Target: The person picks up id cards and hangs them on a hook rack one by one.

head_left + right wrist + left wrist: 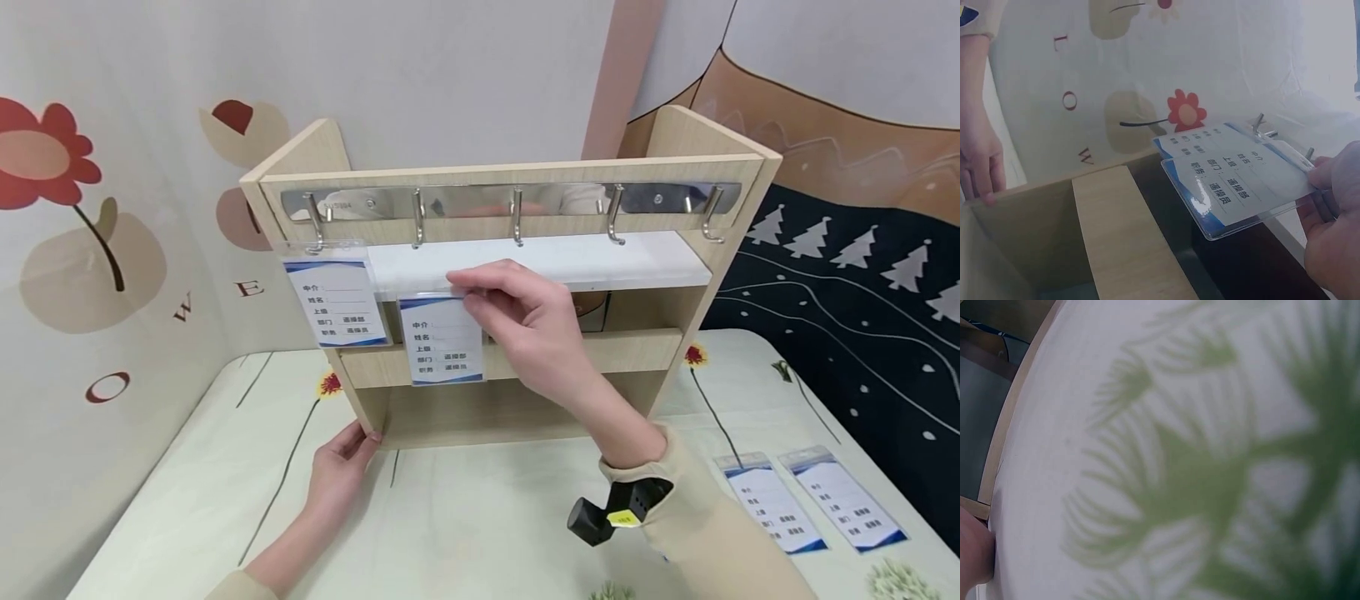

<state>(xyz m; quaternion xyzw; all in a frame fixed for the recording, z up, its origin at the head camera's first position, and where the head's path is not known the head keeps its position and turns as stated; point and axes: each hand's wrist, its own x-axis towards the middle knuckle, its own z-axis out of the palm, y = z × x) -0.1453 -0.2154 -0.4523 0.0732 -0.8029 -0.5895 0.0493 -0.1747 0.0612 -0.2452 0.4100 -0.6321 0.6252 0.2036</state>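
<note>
The right hand (525,321) pinches a name card (442,342) in a clear plastic sleeve, thumb against fingers at the upper right corner. The card is in front of the wooden rack (585,352), below the second hook (417,218) from the left, overlapping the front of the white shelf (645,254) from the head view; whether it touches the wood cannot be told. Its long axis runs from the pinched top end down to the blue-striped bottom end, which points downward with a slight lean to the right, and the printed side faces the person. From the right wrist, that long axis stretches away from the fingertips, the blue bottom end farthest from the hand. Just beside it, to the left, a matching card (337,304) hangs from the leftmost hook (313,223), also with its print outward and its bottom end down. The left hand (341,467) grips the rack's lower left corner, thumb at the front edge. Two more cards (776,508) lie well apart from the rack, at the right on the pale cloth (480,517), side by side, their long axes slanting alike and their blue bottom ends towards the person.
</note>
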